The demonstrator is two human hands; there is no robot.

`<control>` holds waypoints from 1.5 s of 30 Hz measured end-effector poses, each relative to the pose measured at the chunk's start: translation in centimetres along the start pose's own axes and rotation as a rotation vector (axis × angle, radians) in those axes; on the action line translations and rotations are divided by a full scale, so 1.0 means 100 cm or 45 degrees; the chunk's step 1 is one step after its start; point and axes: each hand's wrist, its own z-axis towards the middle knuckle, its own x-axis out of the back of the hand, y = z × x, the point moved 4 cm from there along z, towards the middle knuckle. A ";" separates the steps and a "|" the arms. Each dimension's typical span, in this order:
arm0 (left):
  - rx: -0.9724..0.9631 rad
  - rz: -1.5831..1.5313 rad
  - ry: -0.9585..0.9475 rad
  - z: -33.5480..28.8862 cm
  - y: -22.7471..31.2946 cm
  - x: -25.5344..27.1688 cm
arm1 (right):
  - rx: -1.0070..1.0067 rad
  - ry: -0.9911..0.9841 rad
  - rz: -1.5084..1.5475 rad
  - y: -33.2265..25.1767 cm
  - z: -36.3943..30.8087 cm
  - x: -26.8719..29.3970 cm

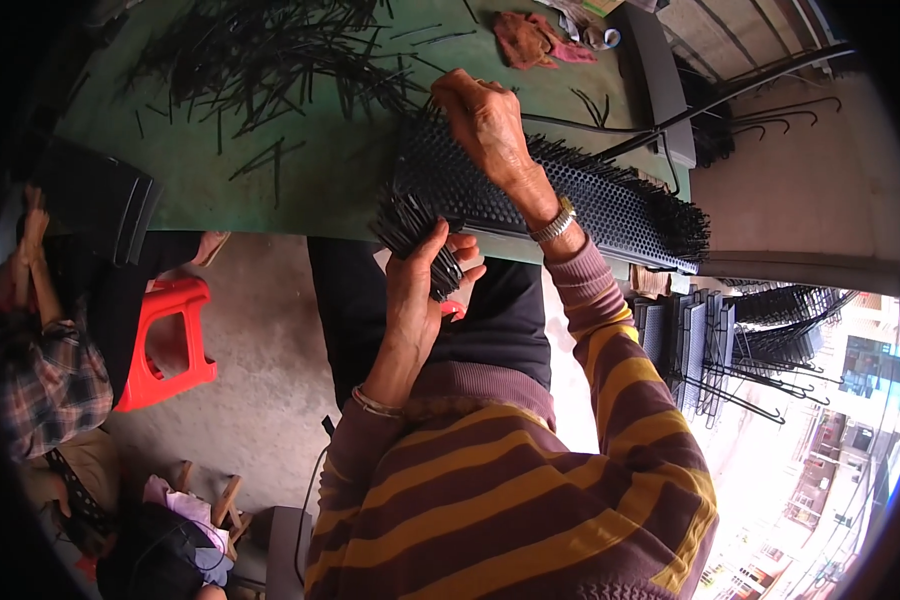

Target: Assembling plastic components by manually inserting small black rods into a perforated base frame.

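Note:
My left hand [418, 285] is closed around a bundle of thin black strips [410, 225], held at the table's near edge. A long black panel full of round holes [590, 205] lies on the green table, with many dark strips standing up along its far edge and right end. Over the panel's left part is my right hand [485, 125], its fingers bent together in a pinch. Whatever is between those fingertips is hidden behind the hand.
A loose heap of black strips [260, 60] covers the table's far left. Beyond the panel lies a reddish cloth [535, 40]. Another person's hands [32, 235] are at the left, by a dark panel [90, 205]. A red stool [175, 340] stands below; hooked racks [720, 350] hang right.

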 end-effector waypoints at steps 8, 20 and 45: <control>0.018 0.097 0.030 0.003 0.000 0.004 | 0.135 -0.066 -0.304 0.006 -0.010 -0.012; -0.108 0.008 -0.031 0.005 0.003 0.008 | -0.552 -0.503 0.437 -0.017 -0.041 0.016; 0.021 0.117 -0.103 0.006 -0.007 0.005 | -0.102 0.193 0.137 0.003 -0.021 0.013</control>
